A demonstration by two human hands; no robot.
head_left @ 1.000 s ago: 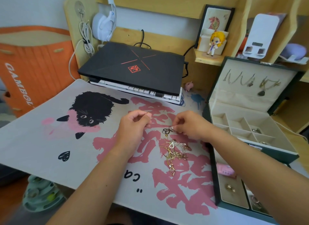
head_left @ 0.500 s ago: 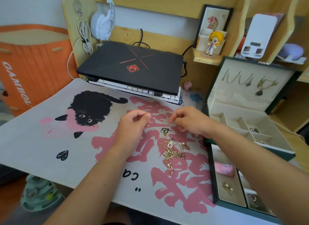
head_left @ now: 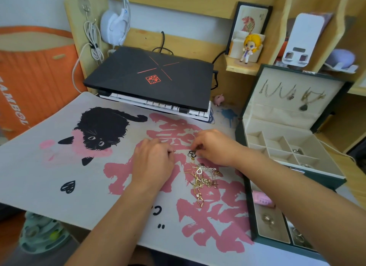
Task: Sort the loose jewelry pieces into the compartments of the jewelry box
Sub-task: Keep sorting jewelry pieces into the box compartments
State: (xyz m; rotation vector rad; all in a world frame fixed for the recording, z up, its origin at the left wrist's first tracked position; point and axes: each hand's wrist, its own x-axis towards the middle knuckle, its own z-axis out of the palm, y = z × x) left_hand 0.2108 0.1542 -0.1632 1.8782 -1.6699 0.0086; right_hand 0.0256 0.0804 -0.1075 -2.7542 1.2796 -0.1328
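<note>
The right hand point(head_left: 214, 147) pinched a small black piece point(head_left: 191, 154) in its fingers, above the jewelry pile point(head_left: 202, 177); the left hand point(head_left: 152, 162) fingers curled on a thin gold piece point(head_left: 172, 151); jewelry box point(head_left: 240, 139) stood right.

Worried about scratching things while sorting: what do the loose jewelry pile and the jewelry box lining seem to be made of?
The loose jewelry pile looks like thin metal, gold- and silver-toned: fine wiry shapes with bright glints. The jewelry box lining looks like soft matte beige fabric, perhaps velvet or faux suede; it shows no shine. Its outer shell is dark green, material unclear.
</note>
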